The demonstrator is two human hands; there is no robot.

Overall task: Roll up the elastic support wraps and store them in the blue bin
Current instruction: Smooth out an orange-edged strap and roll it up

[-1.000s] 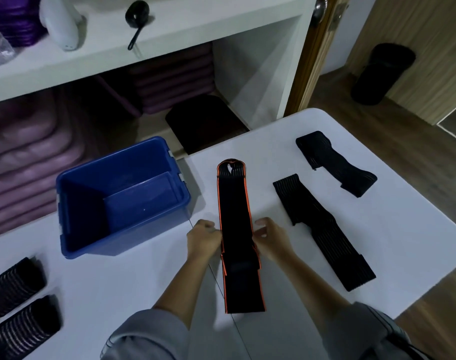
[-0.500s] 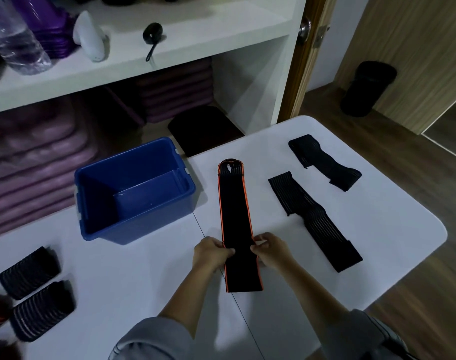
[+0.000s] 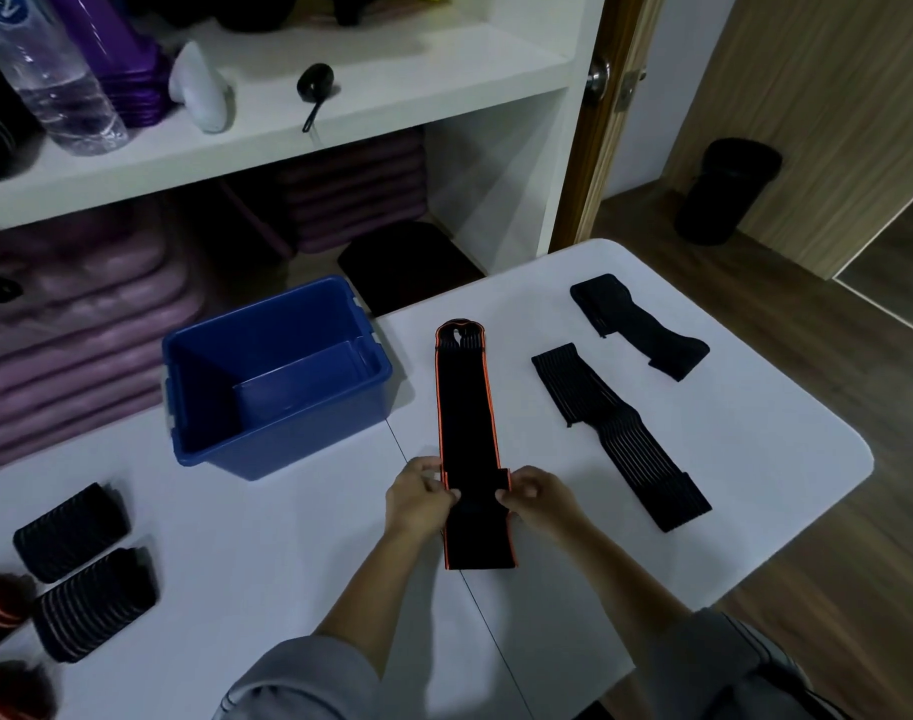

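Wrap in hand: orange-edged wrap (image 3: 465, 402), flat on the white table (image 3: 288, 553), running lengthwise away from the body, just right of the blue bin (image 3: 309, 439); not yet in it.
Left hand (image 3: 418, 493): fingers curled, pinching the wrap's left edge towards its near end.
Right hand (image 3: 535, 498): fingers curled, pinching the right edge directly opposite.
Reason for grip: probably to keep both edges square so the roll starts straight; a folded-over layer visible between the hands.
Bin: open-topped, no wrap visible inside, close by, likely for easy dropping-in.
Waiting: ribbed black wrap (image 3: 620, 433) and plain black wrap (image 3: 636, 327), laid flat and apart on the right, seemingly queued.
Left side: rolled wraps (image 3: 70, 530), outside the bin.
Writing: blue label on the water bottle (image 3: 54, 80), too blurred to read; no legible brand elsewhere.
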